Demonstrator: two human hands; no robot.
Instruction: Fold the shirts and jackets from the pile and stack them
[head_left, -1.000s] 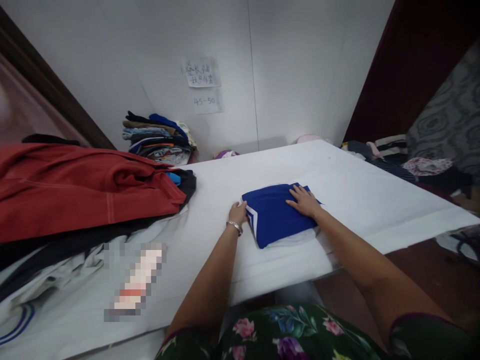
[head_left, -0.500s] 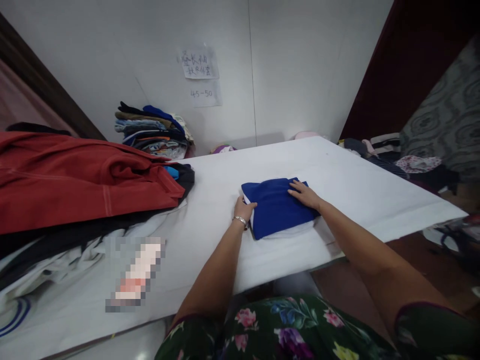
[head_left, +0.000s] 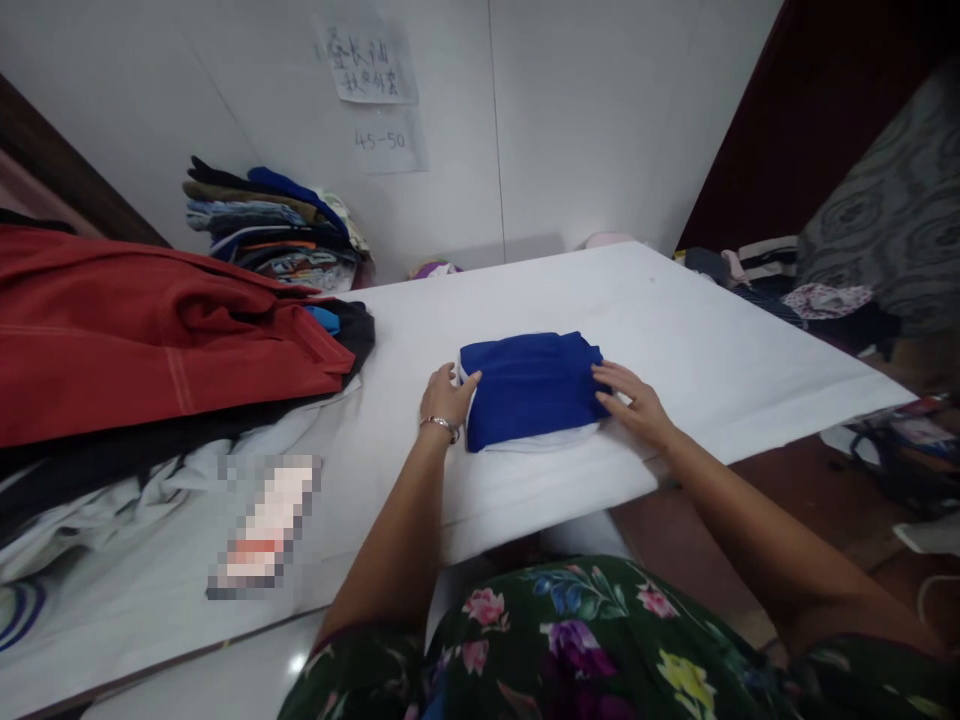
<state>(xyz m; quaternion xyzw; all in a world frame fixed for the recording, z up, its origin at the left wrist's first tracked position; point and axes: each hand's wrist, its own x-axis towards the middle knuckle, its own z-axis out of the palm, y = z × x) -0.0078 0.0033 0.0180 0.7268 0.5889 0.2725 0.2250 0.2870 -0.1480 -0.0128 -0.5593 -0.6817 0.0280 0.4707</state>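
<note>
A blue garment (head_left: 529,390) lies folded into a flat rectangle on the white-covered table (head_left: 720,350), with a white layer showing along its near and left edges. At its left edge rests my left hand (head_left: 445,396), a bracelet on the wrist; the thumb is apart from the fingers and its tip touches the blue cloth. My right hand (head_left: 634,402) is at the opposite edge, fingers stretched out and loosely spread, their tips against the cloth. Neither hand is closed around the garment.
To the left lies a heap with a red garment (head_left: 97,340) on top of black and light clothes. A stack of folded clothes (head_left: 270,225) stands behind it by the wall. A pixelated object (head_left: 266,525) lies at the front left. More clothes (head_left: 817,290) are beyond the right edge.
My right hand has slid off the top of the garment to its right edge. My left hand has loosened at the left edge. The view has tilted down slightly.
</note>
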